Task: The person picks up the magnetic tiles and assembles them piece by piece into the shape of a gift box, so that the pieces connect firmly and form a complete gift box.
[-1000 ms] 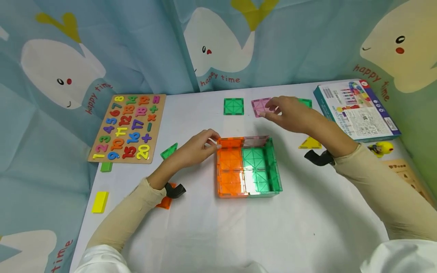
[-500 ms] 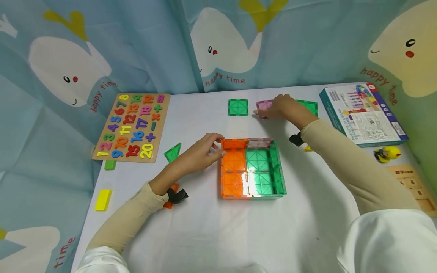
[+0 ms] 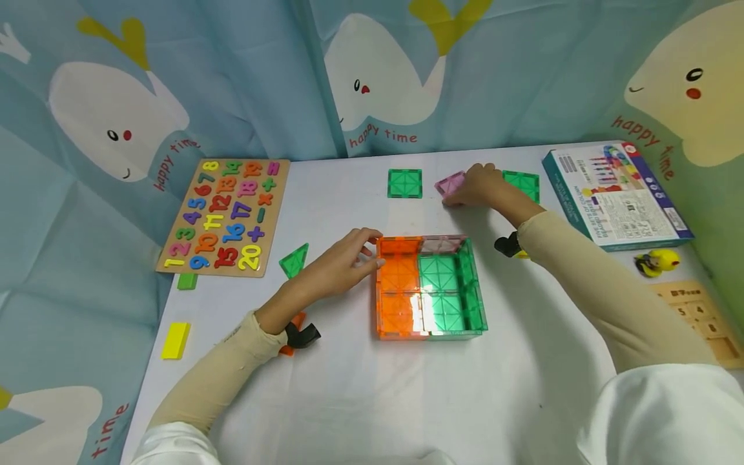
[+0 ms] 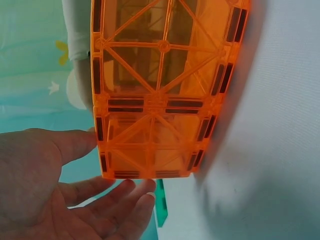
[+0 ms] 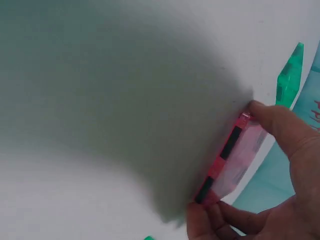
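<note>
An open-topped box of magnetic tiles [image 3: 430, 290], orange on the left and green on the right, stands mid-table with one pale pink tile in its back wall. My left hand [image 3: 343, 261] is at its back left corner. In the left wrist view, the thumb is right at the rim of the orange wall [image 4: 160, 75] and the loosely spread fingers lie along its end. Farther back, my right hand [image 3: 485, 184] pinches a pink square magnetic tile [image 5: 237, 157] by opposite edges, thumb on one and fingers on the other. The tile is tilted, partly hidden by the hand in the head view.
Green square tiles [image 3: 405, 183] lie on either side of the right hand. A green triangle tile [image 3: 294, 260] and an orange piece are near the left arm. A number board [image 3: 223, 219] stands left; a teal-edged toy box [image 3: 619, 194], yellow figure [image 3: 657, 262] and wooden board [image 3: 697, 316] sit right.
My right hand has come down onto the pink tile, taken it between thumb and fingers, and turned it slightly. My left hand has stayed at the box corner. The head view has shifted a little.
</note>
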`<action>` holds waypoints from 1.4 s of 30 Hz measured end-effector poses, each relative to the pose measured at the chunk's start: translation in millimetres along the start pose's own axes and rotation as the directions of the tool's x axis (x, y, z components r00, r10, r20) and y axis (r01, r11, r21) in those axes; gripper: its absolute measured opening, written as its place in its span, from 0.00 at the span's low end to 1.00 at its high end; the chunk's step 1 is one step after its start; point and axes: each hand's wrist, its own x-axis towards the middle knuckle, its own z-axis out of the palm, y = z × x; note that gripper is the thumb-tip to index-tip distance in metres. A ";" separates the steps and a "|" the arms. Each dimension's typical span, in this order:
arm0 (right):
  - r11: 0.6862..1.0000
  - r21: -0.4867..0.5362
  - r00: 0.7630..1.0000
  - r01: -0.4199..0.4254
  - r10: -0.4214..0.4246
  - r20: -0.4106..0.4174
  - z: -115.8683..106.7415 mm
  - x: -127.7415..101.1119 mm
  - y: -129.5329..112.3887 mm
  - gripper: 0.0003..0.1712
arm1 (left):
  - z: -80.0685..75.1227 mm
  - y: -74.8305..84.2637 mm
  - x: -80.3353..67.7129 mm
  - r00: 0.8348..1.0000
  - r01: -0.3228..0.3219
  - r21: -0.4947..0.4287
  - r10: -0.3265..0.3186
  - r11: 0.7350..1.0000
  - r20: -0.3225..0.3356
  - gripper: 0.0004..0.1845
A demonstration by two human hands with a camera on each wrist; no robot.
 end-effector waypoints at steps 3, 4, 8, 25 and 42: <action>0.999 -0.014 0.999 0.033 -0.033 0.001 -1.3 -6.4 5.8 0.54 | 0.0 -0.4 -0.5 1.000 0.000 -0.001 0.000 1.000 0.001 0.27; 0.999 -0.016 0.999 0.048 -0.048 -0.002 -2.7 -9.9 7.4 0.54 | 0.0 -0.3 -0.6 1.000 0.000 -0.003 0.000 1.000 0.001 0.27; 0.990 0.017 0.990 0.139 -0.139 -0.035 -12.3 -31.5 9.2 0.51 | -0.4 0.3 -0.9 1.000 -0.001 -0.009 0.002 1.000 0.008 0.28; 0.773 0.000 0.768 0.634 -0.631 -0.109 27.0 -136.3 -60.7 0.47 | -3.5 0.0 1.5 1.000 0.011 -0.028 -0.011 1.000 0.018 0.23; 0.735 -0.082 0.732 0.673 -0.678 -0.072 45.3 -146.1 -68.1 0.46 | -3.0 0.8 0.3 0.999 -0.010 -0.068 0.012 0.998 0.034 0.29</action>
